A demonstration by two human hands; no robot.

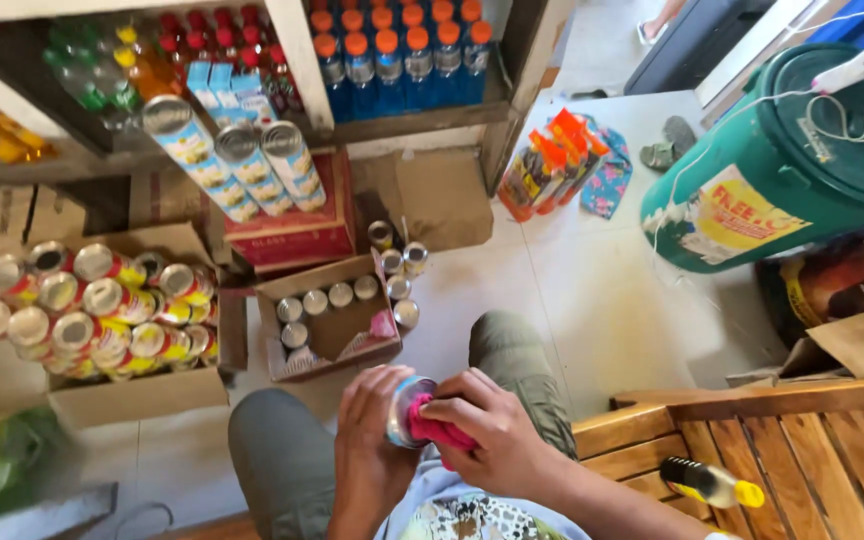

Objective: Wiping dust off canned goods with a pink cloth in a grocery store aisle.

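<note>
While a small tin can (407,410) is held over the lap, the left hand (372,450) is wrapped round its body from below, fingers closed on it. A pink cloth (437,428) is pinched in the right hand (492,435), fingers curled shut, and pressed against the can's right side, touching it. Both grips are full; can and cloth sit between the two hands, just above the knees (512,350).

Just beyond the grip, an open cardboard box (337,325) is set on the floor, with several small silver-topped cans inside; a few more cans (397,265) are stood on the tiles just past its far right corner. Right of the grip, a slatted wooden bench (752,440) is seen, with a yellow-capped bottle (707,482) laid on it. Left of the grip, a larger box (142,395) is packed with cans lying on their sides.

Further out, three tall tins (242,165) are leaned on a red carton (297,235). Far right, a green lidded drum (782,170) is stood, white cable draped over it. Orange snack packets (552,160) are propped against the shelf post. Farthest, a shelf (412,118) is loaded with orange-capped blue bottles (402,65) and red-capped bottles (212,40).
</note>
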